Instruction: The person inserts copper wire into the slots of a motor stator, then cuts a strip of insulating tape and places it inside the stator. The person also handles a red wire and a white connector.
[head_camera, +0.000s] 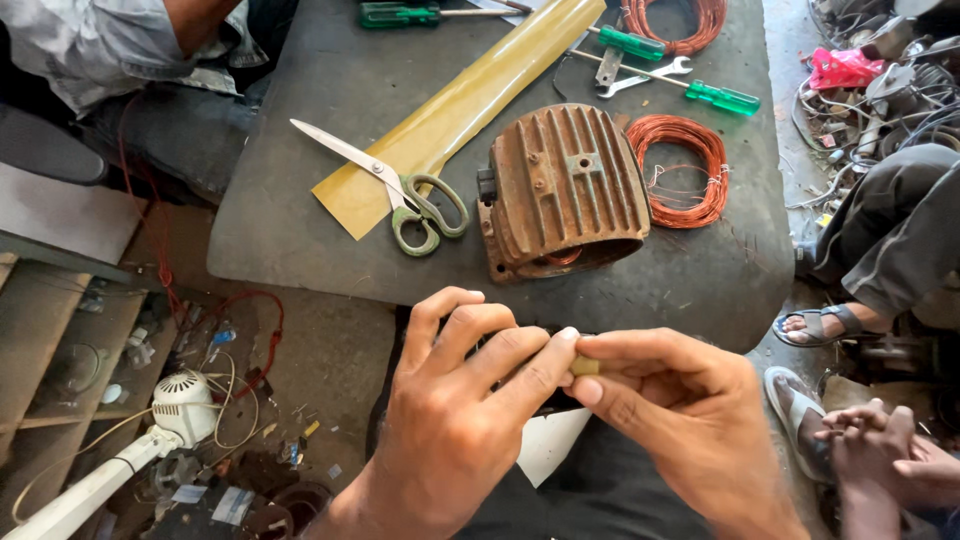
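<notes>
A white fan (180, 405) is seen on the floor below the table's left edge. On the dark, worn table (300, 230), steel scissors (400, 190) with green loops lie across the near end of a glossy yellow strip (460, 105) that runs toward the far edge. Beside them sits a rusty ribbed housing (565, 190), and just right of it a coil (680, 170) of thin copper wire.

At the near edge, a small yellowish piece (585, 367) is pinched between both hands. The left hand (460, 420) is curled, its fingertips pressed to the piece; the right hand (680, 420) is closed on it between thumb and forefinger. Something dark is held beneath, mostly hidden.

The piece looks stiff and smooth, like the strip. For clean work, it is judged that the pinch should be kept near the piece's end, pressure kept even from both sides, and the work held close over the lap so nothing is dropped.

Green-handled screwdrivers (725, 97) and a spanner (645, 78) lie at the far right corner.
</notes>
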